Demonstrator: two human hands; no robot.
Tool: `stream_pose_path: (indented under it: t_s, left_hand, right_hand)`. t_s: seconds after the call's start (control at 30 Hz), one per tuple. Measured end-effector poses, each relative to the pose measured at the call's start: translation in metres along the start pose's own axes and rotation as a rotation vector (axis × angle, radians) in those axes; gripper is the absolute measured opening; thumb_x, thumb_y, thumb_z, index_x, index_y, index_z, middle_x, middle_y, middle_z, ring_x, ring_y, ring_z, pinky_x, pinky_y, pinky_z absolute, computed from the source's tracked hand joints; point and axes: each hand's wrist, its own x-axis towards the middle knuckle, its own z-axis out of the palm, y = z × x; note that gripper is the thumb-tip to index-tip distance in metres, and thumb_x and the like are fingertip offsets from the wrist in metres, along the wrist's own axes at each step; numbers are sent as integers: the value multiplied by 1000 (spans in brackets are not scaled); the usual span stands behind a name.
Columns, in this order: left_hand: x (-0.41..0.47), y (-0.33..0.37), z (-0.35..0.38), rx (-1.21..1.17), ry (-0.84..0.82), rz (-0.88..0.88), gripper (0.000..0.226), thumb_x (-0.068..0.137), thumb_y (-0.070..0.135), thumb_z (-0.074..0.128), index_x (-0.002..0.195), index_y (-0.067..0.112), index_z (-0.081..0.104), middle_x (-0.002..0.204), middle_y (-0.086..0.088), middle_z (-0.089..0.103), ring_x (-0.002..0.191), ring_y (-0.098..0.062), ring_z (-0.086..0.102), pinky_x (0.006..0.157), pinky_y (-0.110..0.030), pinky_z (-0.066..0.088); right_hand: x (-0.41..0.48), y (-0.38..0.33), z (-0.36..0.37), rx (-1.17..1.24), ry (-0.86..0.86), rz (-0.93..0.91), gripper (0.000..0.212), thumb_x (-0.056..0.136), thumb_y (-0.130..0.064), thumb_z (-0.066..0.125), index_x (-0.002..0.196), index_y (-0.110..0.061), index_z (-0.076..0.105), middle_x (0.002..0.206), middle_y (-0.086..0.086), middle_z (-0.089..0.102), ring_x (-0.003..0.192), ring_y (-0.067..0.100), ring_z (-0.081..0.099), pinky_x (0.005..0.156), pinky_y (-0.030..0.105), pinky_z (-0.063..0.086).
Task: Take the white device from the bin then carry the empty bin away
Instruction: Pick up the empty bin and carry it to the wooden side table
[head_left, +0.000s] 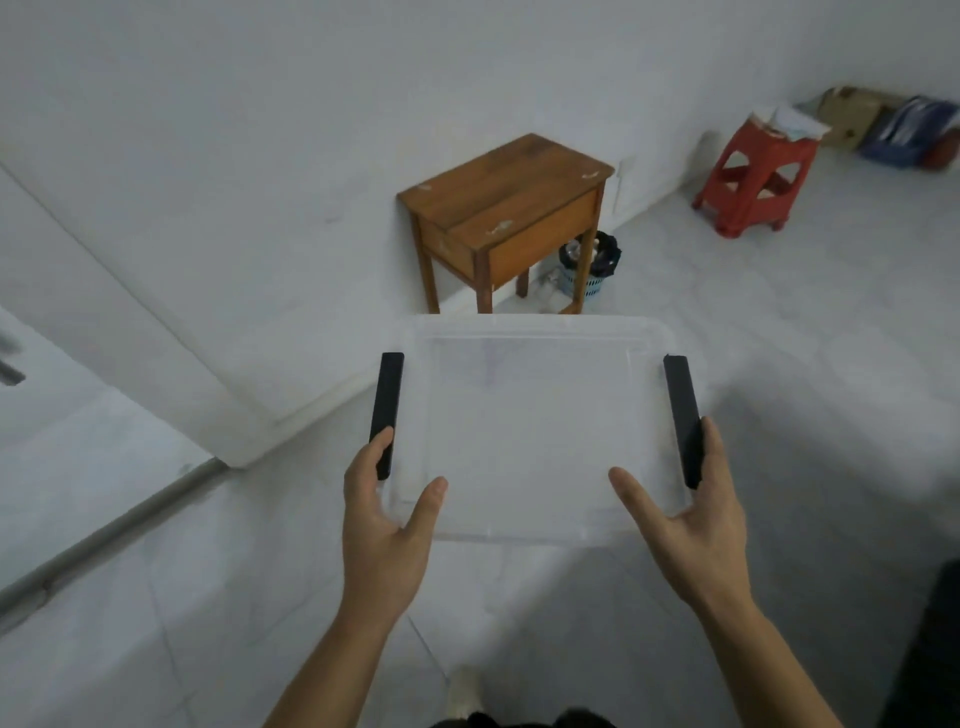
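A clear plastic bin (530, 332) with black side handles is held in the air in front of me, above the white tiled floor. Nothing shows inside it. My left hand (382, 525) grips the bin's near left corner, fingers against the left black handle (387, 405) and thumb over the rim. On the near right corner sits my right hand (691, 525), fingers behind the right black handle (681, 410), thumb inside the rim. No white device is in view.
A small wooden table (506, 218) stands against the wall straight ahead, with a blue basket (589, 270) lined with a black bag behind its legs. A red plastic stool (756, 179) with papers on top stands at the far right, boxes behind it. A white wall corner (239, 447) juts out at left.
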Motion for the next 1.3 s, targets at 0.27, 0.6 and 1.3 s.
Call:
stream_pose_path:
  t_s: [0.27, 0.6, 1.3]
  left_hand:
    - [191, 39, 122, 21, -286, 93, 67, 86, 24, 75, 145, 30, 44, 144, 12, 48, 130, 1, 46, 110, -29, 39]
    - [416, 77, 264, 86, -153, 21, 68, 85, 29, 75, 145, 33, 43, 147, 9, 47, 133, -13, 46, 111, -48, 42]
    - [803, 47, 431, 58, 15, -275, 78, 82, 36, 77, 147, 36, 34, 145, 1, 39, 130, -23, 45, 105, -50, 47]
  right_hand:
    - [156, 5, 17, -19, 259, 132, 107, 71, -56, 75, 158, -26, 21, 156, -5, 39, 140, 14, 40, 111, 35, 36]
    - [448, 11, 72, -17, 131, 133, 107, 75, -48, 80, 159, -22, 19, 160, -4, 35, 143, 17, 38, 109, 31, 34]
    - [937, -31, 257, -354, -327, -18, 103, 74, -54, 78, 155, -28, 20, 145, -1, 47, 117, 15, 50, 98, 49, 51]
